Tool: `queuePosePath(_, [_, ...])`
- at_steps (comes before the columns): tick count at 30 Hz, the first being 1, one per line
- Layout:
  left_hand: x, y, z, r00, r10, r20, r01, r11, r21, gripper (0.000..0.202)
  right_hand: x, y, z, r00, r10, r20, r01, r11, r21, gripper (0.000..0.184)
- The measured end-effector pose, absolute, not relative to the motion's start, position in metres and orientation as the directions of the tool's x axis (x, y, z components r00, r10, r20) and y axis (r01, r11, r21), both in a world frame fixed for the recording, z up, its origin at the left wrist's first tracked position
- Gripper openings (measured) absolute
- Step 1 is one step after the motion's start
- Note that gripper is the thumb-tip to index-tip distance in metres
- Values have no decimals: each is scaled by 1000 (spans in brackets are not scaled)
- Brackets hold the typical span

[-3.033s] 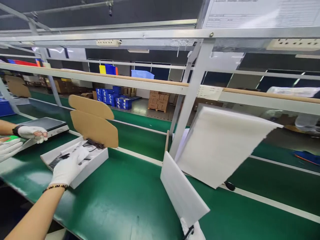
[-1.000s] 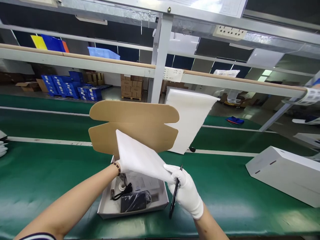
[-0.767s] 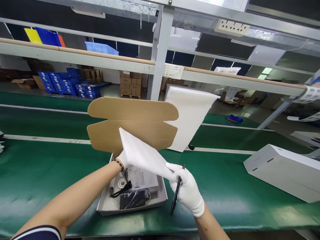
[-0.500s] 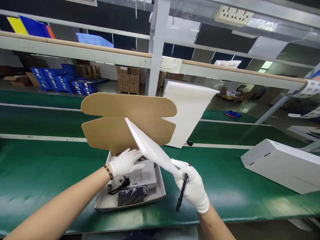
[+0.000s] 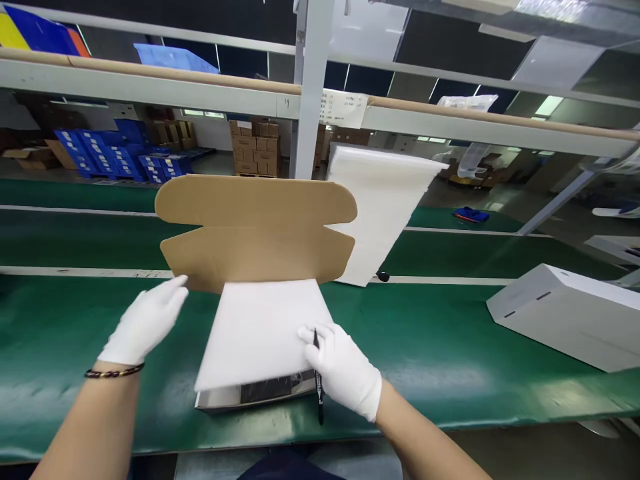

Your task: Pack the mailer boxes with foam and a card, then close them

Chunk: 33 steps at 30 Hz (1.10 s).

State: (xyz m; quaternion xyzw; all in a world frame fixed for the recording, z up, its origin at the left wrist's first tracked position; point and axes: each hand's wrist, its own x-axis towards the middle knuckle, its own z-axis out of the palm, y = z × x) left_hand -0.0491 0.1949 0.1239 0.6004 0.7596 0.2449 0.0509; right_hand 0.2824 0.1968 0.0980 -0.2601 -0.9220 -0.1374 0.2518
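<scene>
Right hand point(image 5: 345, 370): mine, gloved, fingers curled around a black pen point(image 5: 318, 380), fingertips pressing the near right corner of the foam sheet point(image 5: 263, 330); forearm enters from lower right.
Left hand point(image 5: 145, 321): mine, gloved, fingers spread wide, holding nothing, hovering just left of the sheet above the green belt point(image 5: 75, 333).
Foam sheet: lies flat over the open box point(image 5: 250, 397), covering nearly all its contents.
Box lid point(image 5: 255, 227): brown cardboard, standing upright behind.
Foam stack point(image 5: 380, 213): leaning against the post, farther back.
</scene>
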Motion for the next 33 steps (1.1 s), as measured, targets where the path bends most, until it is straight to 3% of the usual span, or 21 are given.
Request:
queuePosePath(2, [-60, 184, 132, -384, 906, 176, 835, 260, 485, 66, 273, 197, 96, -844, 436, 312, 502, 848, 173, 26])
queuePosePath(4, [-50, 177, 126, -307, 949, 72, 853, 241, 462, 69, 266, 202, 94, -885, 449, 121, 463, 878, 125, 22])
queuePosePath(6, [-28, 178, 109, -133, 989, -64, 928, 147, 343, 69, 261, 214, 92, -866, 497, 53, 497, 868, -21, 44])
queuePosePath(9, [2, 190, 80, -41, 987, -158, 967, 80, 244, 73, 255, 241, 82, -747, 656, 112, 625, 749, -222, 85])
queuePosePath(11, [10, 199, 66, -20, 993, -116, 959, 52, 279, 78, 249, 259, 73, -653, 743, 146, 689, 663, -292, 91])
queuePosePath(15, [-2, 208, 58, -94, 995, -17, 877, 91, 471, 74, 241, 273, 58, -586, 796, 151, 695, 590, -412, 87])
queuePosePath(19, [-20, 209, 81, -210, 976, 55, 684, 107, 722, 70, 243, 264, 66, -599, 793, 112, 654, 566, -502, 78])
queuePosePath(21, [-23, 212, 106, -253, 966, 51, 518, 91, 850, 66, 247, 260, 74, -659, 746, 94, 597, 596, -536, 82])
queuePosePath(23, [-18, 219, 137, -297, 955, -12, 242, 87, 966, 61, 253, 258, 83, -667, 735, 121, 522, 578, -627, 76])
queuePosePath(25, [-7, 229, 167, -361, 928, -94, -42, 84, 996, 58, 260, 261, 94, -597, 782, 181, 414, 494, -765, 54])
queuePosePath(27, [5, 237, 191, -407, 909, -96, -154, 35, 987, 51, 269, 268, 106, -493, 833, 251, 277, 423, -863, 37])
queuePosePath(31, [6, 240, 204, -369, 929, -16, -101, -23, 995, 48, 280, 279, 124, -387, 841, 377, 89, 441, -893, 40])
queuePosePath(33, [-5, 236, 190, -328, 944, 31, 7, -31, 1000, 52, 278, 280, 123, -418, 836, 355, 110, 435, -894, 43])
